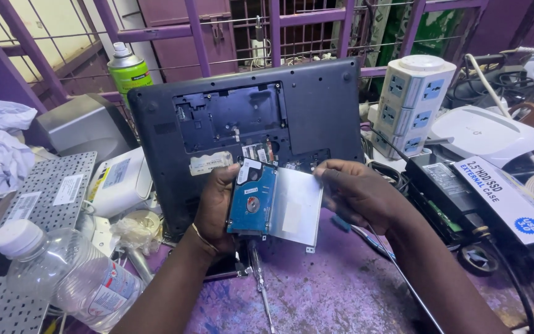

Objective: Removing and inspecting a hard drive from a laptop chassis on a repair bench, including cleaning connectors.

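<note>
On purple workbench (pixel 335 297) (cluttered), hands (pixel 217 207) hold drive (pixel 253 199).

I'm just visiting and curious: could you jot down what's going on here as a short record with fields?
Left hand: holds the blue hard drive
Right hand: pinches the silver drive bracket at its upper right edge
Behind the hands: open laptop base, underside up, leaning
Under the hands: screwdriver on the purple bench
Left foreground: plastic bottle
Right: white power strip tower

one laptop (pixel 316 105), one hard drive (pixel 253 199), one bottle (pixel 72 278), two screwdrivers (pixel 259 278)
</note>
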